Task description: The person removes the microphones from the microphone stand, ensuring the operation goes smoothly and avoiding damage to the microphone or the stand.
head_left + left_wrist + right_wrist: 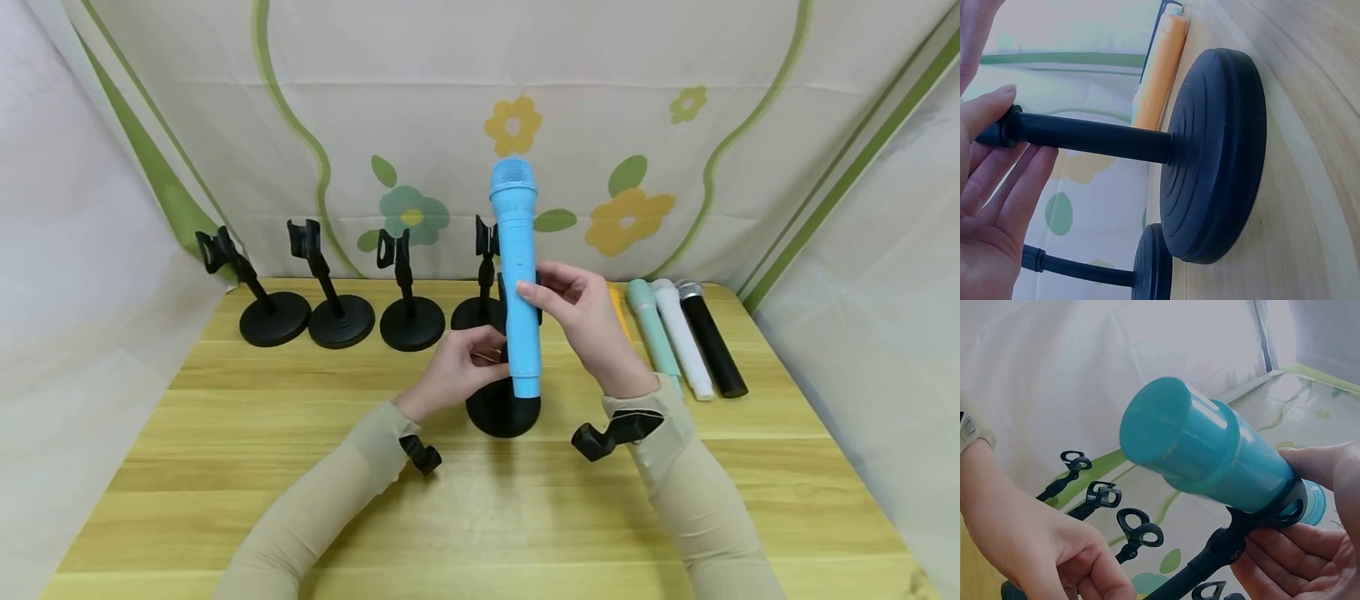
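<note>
A blue microphone stands upright with its mesh head at the top. My right hand grips its middle, thumb across the front of the body. In the right wrist view the microphone sits in the black clip of a desk stand, and its flat lower end faces the camera. My left hand pinches the pole of that stand between thumb and fingers just above mid-height, as the left wrist view shows. The stand's round base is close to the tabletop. Part of the pole is hidden behind the microphone in the head view.
Several more black stands with bare clips line the back left of the wooden table. At the back right lie an orange microphone, a mint one, a white one and a black one. A flowered curtain hangs behind.
</note>
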Action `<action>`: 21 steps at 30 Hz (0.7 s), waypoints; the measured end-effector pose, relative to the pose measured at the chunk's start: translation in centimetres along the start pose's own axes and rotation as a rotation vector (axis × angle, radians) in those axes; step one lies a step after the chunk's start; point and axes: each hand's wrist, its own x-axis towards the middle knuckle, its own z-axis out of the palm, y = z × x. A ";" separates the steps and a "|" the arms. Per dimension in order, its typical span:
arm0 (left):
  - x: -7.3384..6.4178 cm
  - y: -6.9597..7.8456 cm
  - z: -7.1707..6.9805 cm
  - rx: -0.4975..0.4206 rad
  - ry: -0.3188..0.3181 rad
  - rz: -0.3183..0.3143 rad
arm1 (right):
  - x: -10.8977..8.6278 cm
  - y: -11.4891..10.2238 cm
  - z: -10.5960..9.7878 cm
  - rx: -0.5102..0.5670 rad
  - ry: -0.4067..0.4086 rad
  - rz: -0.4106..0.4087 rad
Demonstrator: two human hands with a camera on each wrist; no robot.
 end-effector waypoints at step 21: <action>0.3 -4.0 0.2 -0.009 0.002 0.019 | 1.1 -0.2 -0.1 0.052 0.008 0.000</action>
